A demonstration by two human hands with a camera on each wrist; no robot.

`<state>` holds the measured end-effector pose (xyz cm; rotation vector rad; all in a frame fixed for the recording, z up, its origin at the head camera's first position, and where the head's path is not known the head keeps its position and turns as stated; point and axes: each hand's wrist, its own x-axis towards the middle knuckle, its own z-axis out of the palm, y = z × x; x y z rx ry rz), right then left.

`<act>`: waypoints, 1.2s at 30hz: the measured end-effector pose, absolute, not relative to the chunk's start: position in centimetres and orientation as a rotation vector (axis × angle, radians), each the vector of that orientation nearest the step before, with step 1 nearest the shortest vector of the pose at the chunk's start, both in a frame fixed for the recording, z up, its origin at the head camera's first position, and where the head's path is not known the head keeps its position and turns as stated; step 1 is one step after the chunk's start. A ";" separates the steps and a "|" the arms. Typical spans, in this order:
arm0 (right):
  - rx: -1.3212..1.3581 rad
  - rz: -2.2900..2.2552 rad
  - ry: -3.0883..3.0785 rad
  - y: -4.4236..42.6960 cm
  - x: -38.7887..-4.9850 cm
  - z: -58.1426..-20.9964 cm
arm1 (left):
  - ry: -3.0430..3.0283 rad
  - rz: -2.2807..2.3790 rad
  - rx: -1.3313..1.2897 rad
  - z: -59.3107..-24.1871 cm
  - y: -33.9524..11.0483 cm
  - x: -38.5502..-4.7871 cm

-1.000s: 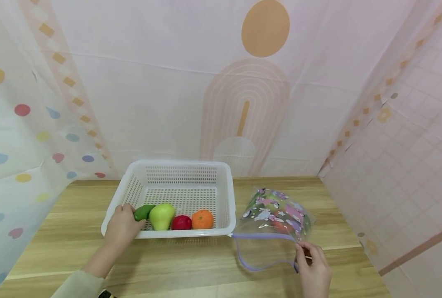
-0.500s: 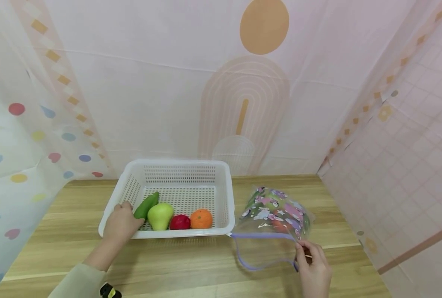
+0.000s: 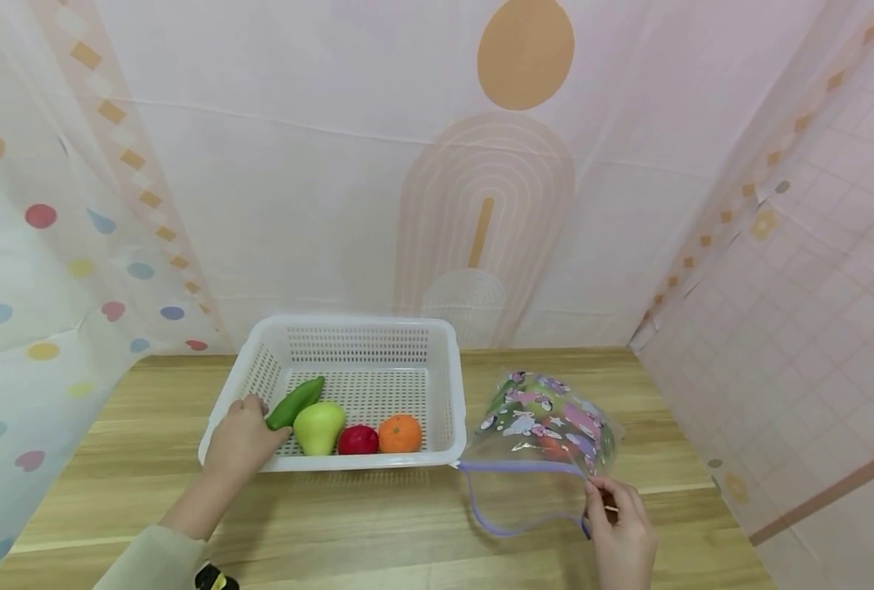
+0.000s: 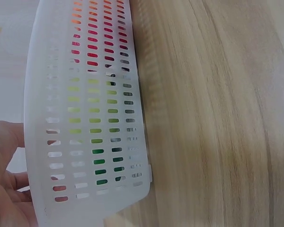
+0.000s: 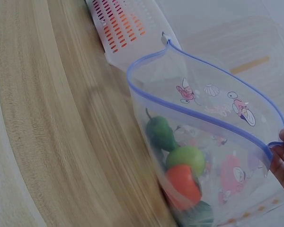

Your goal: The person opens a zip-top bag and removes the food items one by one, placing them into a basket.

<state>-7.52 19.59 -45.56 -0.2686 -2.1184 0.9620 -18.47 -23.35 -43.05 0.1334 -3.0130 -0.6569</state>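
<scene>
In the head view, my left hand [image 3: 239,436] reaches over the left end of a white slotted basket [image 3: 457,393]. Its thumb and fingers are around the near end of a long, tapered green vegetable [image 3: 293,404], which lies tilted inside; the exact kind is unclear. From the left wrist, the basket wall hides the fingertips, and the hand [image 4: 9,175] shows at the rim. My right hand [image 3: 621,528] pinches the edge of a clear zip bag [image 5: 236,175] by its purple zip. The mouth of this printed bag gapes, and a dark green vegetable [image 5: 160,133], a light green fruit [image 5: 185,160] and a red one [image 5: 182,187] are inside.
Beside the green vegetable in the basket sit a green pear [image 3: 319,428], a red fruit [image 3: 359,440] and an orange [image 3: 400,433]. The bag's left corner touches or nearly touches the basket. A patterned curtain [image 3: 319,205] rises behind the wooden table [image 3: 378,524].
The green vegetable in the basket has swung its far end up and to the right beside the left hand, which has barely moved. The right hand and bag look unchanged.
</scene>
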 end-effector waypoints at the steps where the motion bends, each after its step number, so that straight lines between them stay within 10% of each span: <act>1: -0.268 0.966 -2.118 19.6 -7.5 -45.5 | -3.007 -0.659 0.121 -43.0 -23.3 -18.4; 36: -0.203 0.933 -2.139 19.8 -7.1 -44.9 | -2.750 -0.998 -0.250 -42.8 -14.7 -15.2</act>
